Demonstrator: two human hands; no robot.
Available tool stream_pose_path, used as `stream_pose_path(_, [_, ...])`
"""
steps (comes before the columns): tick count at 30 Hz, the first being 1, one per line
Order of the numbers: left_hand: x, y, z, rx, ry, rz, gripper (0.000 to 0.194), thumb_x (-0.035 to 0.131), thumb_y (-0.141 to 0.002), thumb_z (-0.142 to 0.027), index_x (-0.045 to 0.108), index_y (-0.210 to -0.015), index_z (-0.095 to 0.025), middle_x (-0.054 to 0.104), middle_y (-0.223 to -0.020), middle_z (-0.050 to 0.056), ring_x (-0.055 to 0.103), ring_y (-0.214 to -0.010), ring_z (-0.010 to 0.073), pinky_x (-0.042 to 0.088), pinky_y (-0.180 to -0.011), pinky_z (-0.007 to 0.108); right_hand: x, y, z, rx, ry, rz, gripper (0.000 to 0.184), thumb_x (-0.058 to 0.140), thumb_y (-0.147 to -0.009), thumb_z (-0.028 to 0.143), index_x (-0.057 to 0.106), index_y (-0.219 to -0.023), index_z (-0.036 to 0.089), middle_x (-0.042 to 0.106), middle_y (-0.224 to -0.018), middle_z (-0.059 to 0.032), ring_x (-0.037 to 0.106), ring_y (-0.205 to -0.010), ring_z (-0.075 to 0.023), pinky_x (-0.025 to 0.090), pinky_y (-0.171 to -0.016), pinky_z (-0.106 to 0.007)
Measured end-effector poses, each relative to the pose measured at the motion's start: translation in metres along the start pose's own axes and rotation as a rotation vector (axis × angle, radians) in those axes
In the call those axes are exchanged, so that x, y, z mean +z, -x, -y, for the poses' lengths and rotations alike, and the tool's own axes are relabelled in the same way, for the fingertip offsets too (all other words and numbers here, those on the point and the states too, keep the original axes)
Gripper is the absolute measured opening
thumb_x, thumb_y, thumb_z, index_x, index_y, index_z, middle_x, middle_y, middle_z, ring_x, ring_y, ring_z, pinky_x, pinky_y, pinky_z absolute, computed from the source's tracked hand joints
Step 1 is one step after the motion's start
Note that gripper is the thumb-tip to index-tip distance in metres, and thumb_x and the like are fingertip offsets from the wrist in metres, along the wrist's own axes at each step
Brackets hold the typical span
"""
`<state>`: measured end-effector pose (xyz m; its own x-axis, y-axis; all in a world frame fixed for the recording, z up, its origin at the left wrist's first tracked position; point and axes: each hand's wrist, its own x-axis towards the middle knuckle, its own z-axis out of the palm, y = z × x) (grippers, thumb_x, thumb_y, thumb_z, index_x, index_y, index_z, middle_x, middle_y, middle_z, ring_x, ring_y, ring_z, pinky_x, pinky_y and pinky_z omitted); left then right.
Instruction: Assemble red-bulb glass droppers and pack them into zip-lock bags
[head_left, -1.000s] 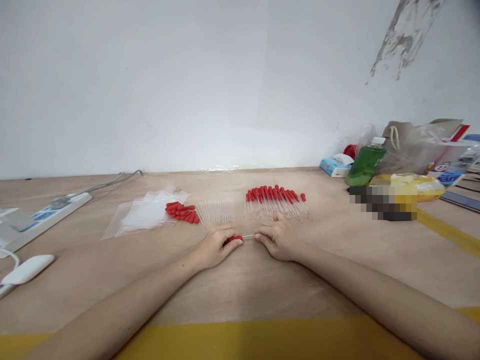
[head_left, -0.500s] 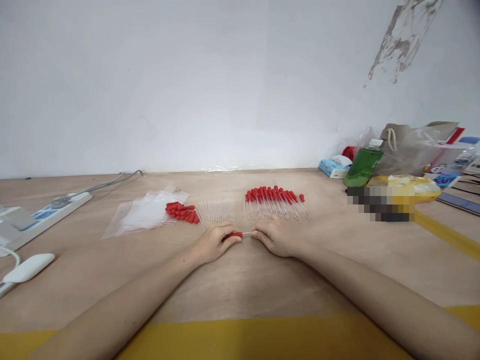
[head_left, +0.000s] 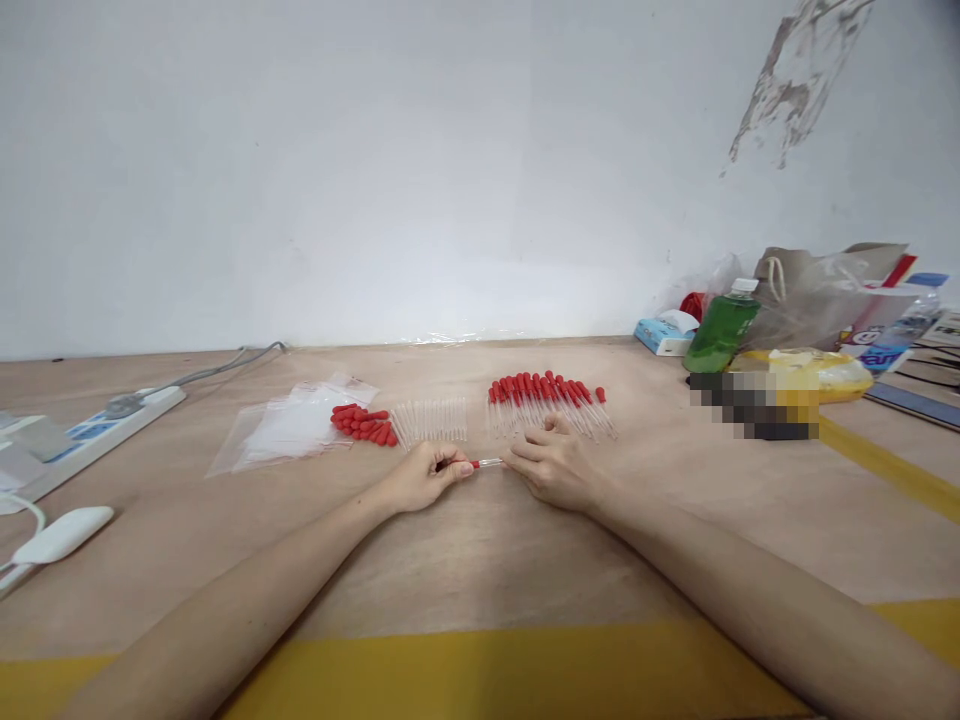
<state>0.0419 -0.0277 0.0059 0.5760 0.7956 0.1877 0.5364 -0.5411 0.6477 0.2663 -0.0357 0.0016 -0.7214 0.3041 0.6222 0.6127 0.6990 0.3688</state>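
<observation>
My left hand (head_left: 426, 476) pinches the red rubber bulb (head_left: 475, 464) of a dropper; most of the bulb is hidden by thumb and fingers. Its clear glass tube (head_left: 491, 462) lies level and runs across to my right hand (head_left: 553, 466), whose thumb and fingertips close on the far end and hide the tip. Behind my left hand is a row of bare glass tubes (head_left: 431, 420), with a heap of loose red bulbs (head_left: 364, 425) to its left. Beyond my right hand lies a row of red-capped droppers (head_left: 544, 392), tubes pointing towards me.
Clear plastic bags (head_left: 292, 425) are piled left of the bulbs. A white power strip (head_left: 97, 440) with cables lies far left. At right stand a green bottle (head_left: 721, 330), a tissue pack (head_left: 664, 336) and a yellow packet (head_left: 832, 375). Yellow tape (head_left: 420, 675) crosses the near tabletop.
My right hand's fingers have loosened and lifted slightly from their tighter curl. My left hand has moved slightly left, and less of the red bulb shows.
</observation>
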Motion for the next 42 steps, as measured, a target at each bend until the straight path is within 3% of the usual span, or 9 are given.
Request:
stream_pose_path(3, [-0.003,0.0,0.0,-0.017,0.043,0.041,0.034,0.041,-0.084,-0.04,0.056,-0.068,-0.013,0.047,-0.057,-0.003,0.038,-0.053,0.0083,0.031,-0.051,0.02,0.002,0.003,0.0,-0.018,0.016,-0.016,0.024,0.037,-0.086,0.013,0.06,-0.082,0.019,0.056,-0.065,-0.0006,0.043,-0.066,-0.0114,0.022,-0.071,-0.032])
stream_pose_path(6, [-0.003,0.004,0.002,0.004,0.036,-0.025,0.03,0.045,-0.082,-0.042,0.058,-0.09,-0.016,0.049,-0.067,-0.002,0.042,-0.058,0.0095,0.034,-0.054,0.021,0.004,0.004,-0.002,0.095,-0.081,0.023,0.021,0.04,-0.085,0.018,0.061,-0.082,0.019,0.058,-0.074,-0.0031,0.045,-0.068,-0.0121,0.026,-0.07,-0.03])
stream_pose_path(11, [-0.001,0.01,0.013,0.095,-0.053,-0.192,0.046,0.055,-0.076,-0.037,0.045,-0.117,-0.019,0.048,-0.075,-0.001,0.043,-0.061,0.0098,0.038,-0.055,0.022,0.008,-0.013,-0.024,0.753,-0.359,0.135,0.031,0.038,-0.084,0.03,0.062,-0.069,0.017,0.058,-0.067,-0.0045,0.05,-0.06,-0.0131,0.032,-0.057,-0.025])
stream_pose_path(16, [0.0,0.01,0.013,0.096,-0.124,-0.154,0.016,0.052,-0.079,-0.031,0.058,-0.078,-0.016,0.049,-0.071,0.0,0.045,-0.06,0.0093,0.038,-0.054,0.021,0.027,-0.045,-0.045,1.174,-0.344,0.26,0.031,0.04,-0.079,0.036,0.062,-0.065,0.018,0.064,-0.071,-0.0067,0.057,-0.07,-0.0188,0.036,-0.059,-0.027])
stream_pose_path(22, [-0.004,0.012,0.005,0.116,-0.155,-0.16,0.026,0.054,-0.076,-0.031,0.044,-0.059,-0.015,0.045,-0.065,-0.002,0.041,-0.057,0.0081,0.033,-0.05,0.02,0.053,-0.066,-0.036,1.198,-0.144,0.41,0.032,0.037,-0.08,0.034,0.063,-0.078,0.016,0.065,-0.083,-0.012,0.058,-0.082,-0.0249,0.031,-0.077,-0.04])
stream_pose_path(28, [-0.001,0.012,0.004,0.133,-0.139,-0.119,0.015,0.052,-0.078,-0.028,0.053,-0.071,-0.015,0.049,-0.069,-0.001,0.043,-0.058,0.0084,0.035,-0.052,0.019,0.056,-0.06,-0.031,1.092,-0.075,0.43,0.041,0.034,-0.082,0.042,0.062,-0.079,0.013,0.064,-0.081,-0.0146,0.058,-0.08,-0.0262,0.024,-0.079,-0.042])
stream_pose_path(32, [-0.003,0.009,0.006,0.087,-0.211,-0.251,0.012,0.052,-0.078,-0.027,0.054,-0.073,-0.016,0.052,-0.069,-0.001,0.046,-0.058,0.0096,0.037,-0.053,0.021,0.054,-0.062,-0.026,0.988,-0.1,0.422,0.036,0.037,-0.081,0.043,0.061,-0.077,0.016,0.065,-0.078,-0.01,0.058,-0.079,-0.0225,0.023,-0.08,-0.04])
stream_pose_path(37, [-0.043,0.006,0.024,-0.143,-0.501,-0.649,0.014,0.053,-0.074,-0.028,0.049,-0.066,-0.017,0.054,-0.07,0.002,0.05,-0.07,0.0164,0.039,-0.065,0.028,0.058,-0.07,-0.017,0.939,-0.108,0.482,0.03,0.041,-0.079,0.038,0.061,-0.077,0.016,0.065,-0.079,-0.0109,0.058,-0.08,-0.0235,0.024,-0.077,-0.039])
stream_pose_path(42, [-0.092,0.018,0.05,-0.354,-0.7,-0.661,0.018,0.053,-0.073,-0.036,0.059,-0.079,-0.02,0.055,-0.079,0.005,0.05,-0.083,0.0237,0.037,-0.074,0.035,0.062,-0.075,-0.013,0.934,-0.076,0.505,0.029,0.043,-0.078,0.034,0.062,-0.077,0.013,0.065,-0.08,-0.0148,0.059,-0.077,-0.0255,0.024,-0.076,-0.04])
